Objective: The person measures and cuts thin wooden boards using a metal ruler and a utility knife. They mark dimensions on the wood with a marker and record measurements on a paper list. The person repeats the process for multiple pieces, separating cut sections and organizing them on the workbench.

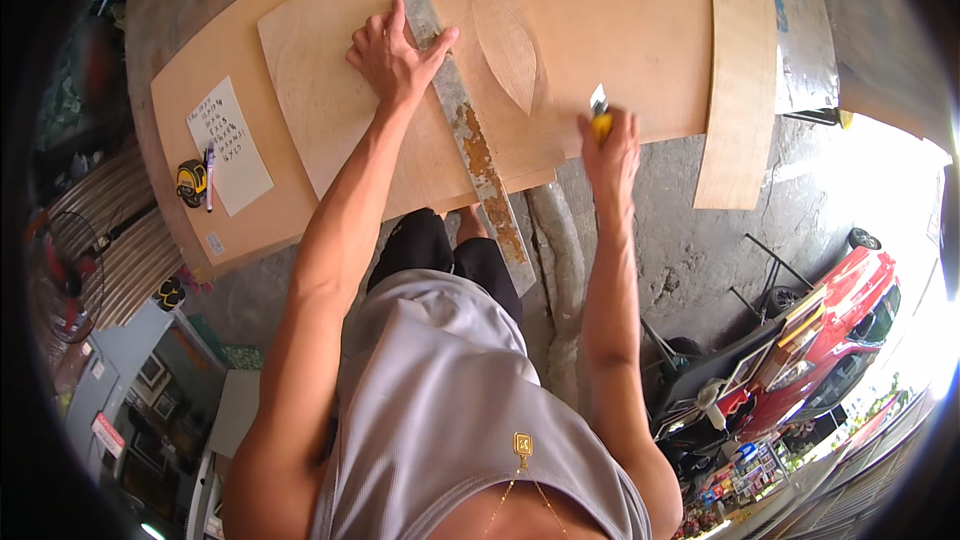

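A long, rust-patched metal straightedge [465, 120] lies aslant across a thin plywood sheet [330, 70], its near end sticking out past the sheet's front edge. My left hand [395, 55] presses on it with fingers and thumb spread over the metal. In my right hand [613, 145] is a yellow utility knife [601, 124], blade out and pointing away from me. The knife is held to the right of the straightedge, apart from it, near the board's front edge. Slight blur softens the right fingers.
Left on the board lie a handwritten paper [235, 165], a pen [209, 175] and a yellow-black tape measure [191, 183]. A narrow plywood strip [738, 70] overhangs at the right. Beyond the concrete floor [670, 210] stands a red car [850, 310]; a fan [75, 275] is far left.
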The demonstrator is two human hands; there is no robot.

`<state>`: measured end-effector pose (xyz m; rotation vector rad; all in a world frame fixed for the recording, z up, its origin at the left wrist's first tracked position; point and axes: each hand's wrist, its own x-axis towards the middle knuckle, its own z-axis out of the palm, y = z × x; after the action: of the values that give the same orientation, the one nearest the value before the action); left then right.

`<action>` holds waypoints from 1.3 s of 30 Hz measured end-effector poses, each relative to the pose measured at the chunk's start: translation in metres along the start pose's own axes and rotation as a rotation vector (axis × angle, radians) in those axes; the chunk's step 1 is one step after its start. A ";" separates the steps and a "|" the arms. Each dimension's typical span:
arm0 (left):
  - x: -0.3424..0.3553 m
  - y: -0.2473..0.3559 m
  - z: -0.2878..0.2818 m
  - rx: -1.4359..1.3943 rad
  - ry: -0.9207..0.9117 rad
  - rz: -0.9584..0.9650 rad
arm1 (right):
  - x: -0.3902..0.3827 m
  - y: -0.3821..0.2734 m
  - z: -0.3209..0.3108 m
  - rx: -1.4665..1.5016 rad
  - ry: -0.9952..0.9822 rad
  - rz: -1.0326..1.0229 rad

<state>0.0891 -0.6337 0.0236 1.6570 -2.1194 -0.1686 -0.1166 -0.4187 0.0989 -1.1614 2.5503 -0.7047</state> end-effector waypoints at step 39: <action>0.008 0.000 -0.002 0.057 -0.094 0.029 | -0.089 -0.007 0.037 0.368 0.029 0.189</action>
<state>0.0880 -0.6403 0.0275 1.6802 -2.2362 -0.1823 -0.0388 -0.3669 0.0736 -0.7850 2.3736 -1.0880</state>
